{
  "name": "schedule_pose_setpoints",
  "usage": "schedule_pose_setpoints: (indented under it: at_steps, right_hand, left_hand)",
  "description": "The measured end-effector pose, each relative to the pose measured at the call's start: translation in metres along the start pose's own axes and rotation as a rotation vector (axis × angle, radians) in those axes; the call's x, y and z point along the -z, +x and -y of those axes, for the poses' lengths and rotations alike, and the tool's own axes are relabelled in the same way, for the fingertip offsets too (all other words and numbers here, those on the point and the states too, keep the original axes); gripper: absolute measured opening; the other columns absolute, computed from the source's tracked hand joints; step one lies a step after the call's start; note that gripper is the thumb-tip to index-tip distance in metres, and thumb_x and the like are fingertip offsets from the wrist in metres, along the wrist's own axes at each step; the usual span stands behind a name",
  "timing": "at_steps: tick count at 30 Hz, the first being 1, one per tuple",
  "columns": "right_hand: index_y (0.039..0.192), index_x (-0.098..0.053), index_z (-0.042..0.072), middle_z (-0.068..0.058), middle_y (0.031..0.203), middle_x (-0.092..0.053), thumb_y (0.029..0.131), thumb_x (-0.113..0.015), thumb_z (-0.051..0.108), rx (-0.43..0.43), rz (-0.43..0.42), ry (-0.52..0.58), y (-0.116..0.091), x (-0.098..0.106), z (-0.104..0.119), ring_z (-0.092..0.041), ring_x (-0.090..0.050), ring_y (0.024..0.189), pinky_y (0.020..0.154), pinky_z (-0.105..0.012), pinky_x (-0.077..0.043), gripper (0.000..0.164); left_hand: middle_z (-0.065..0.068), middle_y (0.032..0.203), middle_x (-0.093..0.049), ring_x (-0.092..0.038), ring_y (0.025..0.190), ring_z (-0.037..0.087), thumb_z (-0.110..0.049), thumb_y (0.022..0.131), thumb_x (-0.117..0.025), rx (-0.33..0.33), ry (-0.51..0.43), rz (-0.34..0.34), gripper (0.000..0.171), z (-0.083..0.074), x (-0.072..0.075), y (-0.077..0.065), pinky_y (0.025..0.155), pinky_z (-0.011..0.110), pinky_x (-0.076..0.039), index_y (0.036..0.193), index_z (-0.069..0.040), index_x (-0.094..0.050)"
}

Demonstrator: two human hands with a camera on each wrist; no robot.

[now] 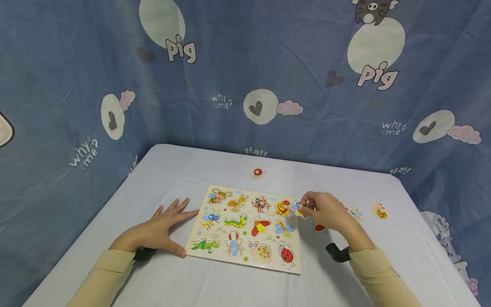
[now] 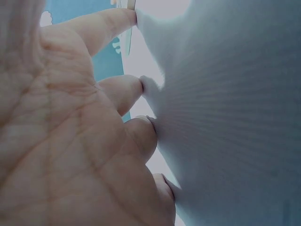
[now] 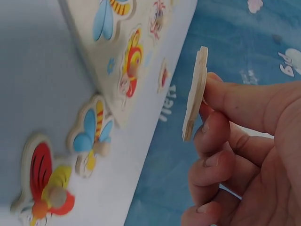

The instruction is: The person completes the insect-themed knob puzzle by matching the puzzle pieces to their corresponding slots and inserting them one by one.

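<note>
A wooden insect puzzle board (image 1: 245, 232) lies on the white table, printed with bugs in rows. My left hand (image 1: 161, 230) has its fingers spread on the cloth, thumb and index finger touching the board's left edge. In the left wrist view its palm (image 2: 80, 136) shows, fingertips down on the cloth. My right hand (image 1: 326, 211) pinches a thin wooden puzzle piece (image 3: 195, 94) between thumb and fingers, above the board's upper right corner. That piece appears edge-on in the right wrist view, so its picture is hidden there.
A blue-winged dragonfly piece (image 3: 87, 134) and a red-winged piece (image 3: 44, 181) lie beside the board's right side. Farther right are a bluish bug piece (image 1: 355, 213) and a snail piece (image 1: 380, 211). Behind the board lies a round red piece (image 1: 257, 173). A blue curtain (image 1: 230, 64) hangs behind.
</note>
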State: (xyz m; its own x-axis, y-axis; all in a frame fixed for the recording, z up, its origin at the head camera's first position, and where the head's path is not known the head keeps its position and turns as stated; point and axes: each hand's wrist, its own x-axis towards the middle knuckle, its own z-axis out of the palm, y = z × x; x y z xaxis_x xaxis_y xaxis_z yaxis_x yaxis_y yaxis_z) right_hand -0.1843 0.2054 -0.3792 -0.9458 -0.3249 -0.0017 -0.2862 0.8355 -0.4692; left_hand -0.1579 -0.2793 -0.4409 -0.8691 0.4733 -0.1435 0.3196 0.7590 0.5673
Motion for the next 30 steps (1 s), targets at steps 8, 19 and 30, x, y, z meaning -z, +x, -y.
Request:
schedule_pose_setpoints:
  at_steps: [8,19,30]
  right_hand:
    - [0.102,-0.072,0.012,0.002,0.074,-0.057,0.1,-0.076,0.025,0.003,-0.01,-0.023,0.015,-0.01,0.011,-0.012,-0.047,0.062,0.055,-0.027,-0.036,0.013]
    - [0.099,-0.072,0.014,0.003,0.073,-0.059,0.1,-0.077,0.027,0.019,-0.004,0.006,0.03,-0.023,0.028,-0.012,-0.048,0.062,0.057,-0.028,-0.039,0.014]
    - [0.096,-0.071,0.017,0.004,0.069,-0.058,0.1,-0.078,0.028,0.03,0.027,0.032,0.042,-0.038,0.051,-0.012,-0.047,0.058,0.057,-0.028,-0.036,0.014]
  left_hand:
    - [0.025,0.179,-0.014,-0.002,0.164,0.059,-0.056,0.06,-0.101,0.005,-0.008,0.003,0.122,-0.001,0.001,0.0,0.122,0.085,0.004,0.164,-0.022,-0.047]
    - [0.025,0.179,-0.014,-0.002,0.163,0.059,-0.057,0.061,-0.1,-0.014,0.001,0.001,0.121,0.001,0.0,0.0,0.121,0.085,0.003,0.165,-0.024,-0.046]
    - [0.024,0.18,-0.013,-0.002,0.164,0.058,-0.058,0.061,-0.1,-0.008,0.0,0.003,0.122,0.003,0.001,0.001,0.122,0.085,0.004,0.165,-0.025,-0.046]
